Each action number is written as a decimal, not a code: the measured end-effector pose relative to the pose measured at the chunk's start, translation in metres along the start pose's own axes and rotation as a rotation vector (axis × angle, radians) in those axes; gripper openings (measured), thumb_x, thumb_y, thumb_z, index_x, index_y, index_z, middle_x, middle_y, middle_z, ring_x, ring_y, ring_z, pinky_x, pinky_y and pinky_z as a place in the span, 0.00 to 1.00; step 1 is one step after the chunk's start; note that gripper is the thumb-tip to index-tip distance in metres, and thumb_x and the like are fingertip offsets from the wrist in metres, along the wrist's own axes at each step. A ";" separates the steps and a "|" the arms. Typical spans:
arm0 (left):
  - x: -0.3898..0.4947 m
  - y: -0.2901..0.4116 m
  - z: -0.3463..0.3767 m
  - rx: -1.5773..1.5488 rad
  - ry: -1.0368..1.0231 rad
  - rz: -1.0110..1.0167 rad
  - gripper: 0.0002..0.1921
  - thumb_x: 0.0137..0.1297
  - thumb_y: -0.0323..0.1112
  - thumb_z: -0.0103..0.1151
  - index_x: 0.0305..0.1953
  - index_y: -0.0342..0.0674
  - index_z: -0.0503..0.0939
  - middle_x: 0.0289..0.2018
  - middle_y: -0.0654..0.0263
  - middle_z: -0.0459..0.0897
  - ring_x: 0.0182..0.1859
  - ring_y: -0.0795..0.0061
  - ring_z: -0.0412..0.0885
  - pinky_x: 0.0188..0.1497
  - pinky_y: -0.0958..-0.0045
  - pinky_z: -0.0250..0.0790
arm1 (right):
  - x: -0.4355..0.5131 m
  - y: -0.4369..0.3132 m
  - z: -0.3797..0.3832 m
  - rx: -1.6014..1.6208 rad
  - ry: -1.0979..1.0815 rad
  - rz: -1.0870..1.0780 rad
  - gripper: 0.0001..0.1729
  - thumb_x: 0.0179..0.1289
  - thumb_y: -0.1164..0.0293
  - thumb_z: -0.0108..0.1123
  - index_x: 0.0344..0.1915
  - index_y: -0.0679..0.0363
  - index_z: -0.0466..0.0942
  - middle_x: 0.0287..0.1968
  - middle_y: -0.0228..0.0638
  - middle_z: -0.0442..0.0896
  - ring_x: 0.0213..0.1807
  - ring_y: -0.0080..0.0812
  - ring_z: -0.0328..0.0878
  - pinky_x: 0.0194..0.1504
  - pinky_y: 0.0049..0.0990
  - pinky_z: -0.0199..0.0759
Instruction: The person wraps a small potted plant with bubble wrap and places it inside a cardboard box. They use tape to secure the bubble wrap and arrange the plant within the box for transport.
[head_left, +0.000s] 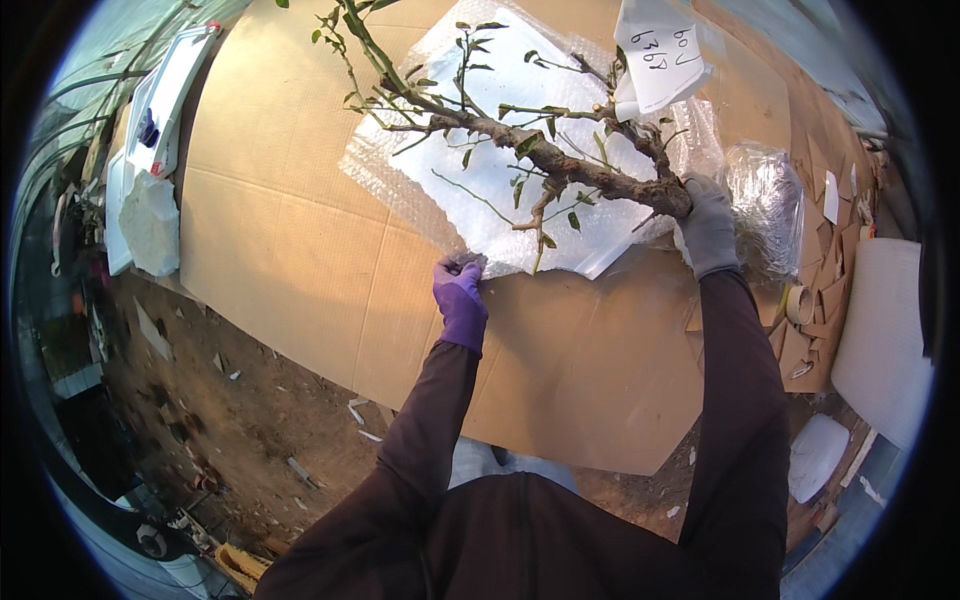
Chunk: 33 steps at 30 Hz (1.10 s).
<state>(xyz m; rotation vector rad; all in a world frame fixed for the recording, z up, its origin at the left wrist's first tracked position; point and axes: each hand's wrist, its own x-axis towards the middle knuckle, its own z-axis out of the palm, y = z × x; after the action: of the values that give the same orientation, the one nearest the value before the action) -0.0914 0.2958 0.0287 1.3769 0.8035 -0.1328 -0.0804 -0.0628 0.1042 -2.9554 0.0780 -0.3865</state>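
A thick woody plant stem with thin leafy side shoots lies slantwise above a sheet of bubble wrap. On the wrap is a white sheet, partly hidden by the branches. My right hand, in a grey glove, grips the cut lower end of the stem. My left hand, in a purple glove, pinches the near corner of the bubble wrap. A white paper tag with handwriting hangs at the stem's upper right side.
Flat cardboard covers the table. At right are a plastic-wrapped bundle, a tape roll, cardboard scraps and a large roll of white foam wrap. White foam boxes stand at left, beside a broken foam piece.
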 end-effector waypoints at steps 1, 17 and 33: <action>0.000 0.000 -0.001 -0.004 -0.013 -0.024 0.17 0.53 0.17 0.59 0.44 0.36 0.71 0.35 0.66 0.77 0.33 0.77 0.75 0.36 0.77 0.71 | -0.001 0.001 0.002 -0.018 -0.006 0.006 0.20 0.45 0.76 0.67 0.43 0.58 0.76 0.46 0.38 0.79 0.51 0.42 0.75 0.55 0.33 0.66; 0.000 0.012 -0.013 -0.237 -0.210 -0.214 0.16 0.60 0.25 0.58 0.48 0.37 0.68 0.37 0.63 0.76 0.32 0.76 0.77 0.34 0.77 0.74 | -0.002 0.015 0.009 0.000 -0.065 -0.011 0.19 0.52 0.74 0.62 0.46 0.61 0.73 0.48 0.42 0.76 0.54 0.46 0.71 0.58 0.35 0.64; -0.066 0.025 -0.236 0.462 -0.281 -0.039 0.24 0.62 0.32 0.58 0.57 0.30 0.65 0.50 0.54 0.75 0.47 0.68 0.77 0.49 0.70 0.72 | -0.033 -0.007 -0.006 -0.601 -0.115 0.145 0.40 0.56 0.69 0.60 0.69 0.53 0.56 0.62 0.43 0.68 0.64 0.43 0.63 0.67 0.37 0.53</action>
<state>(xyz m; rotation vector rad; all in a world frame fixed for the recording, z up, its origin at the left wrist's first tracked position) -0.2282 0.4906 0.0921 1.7268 0.5814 -0.5580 -0.1138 -0.0543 0.1031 -3.5187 0.4685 -0.1954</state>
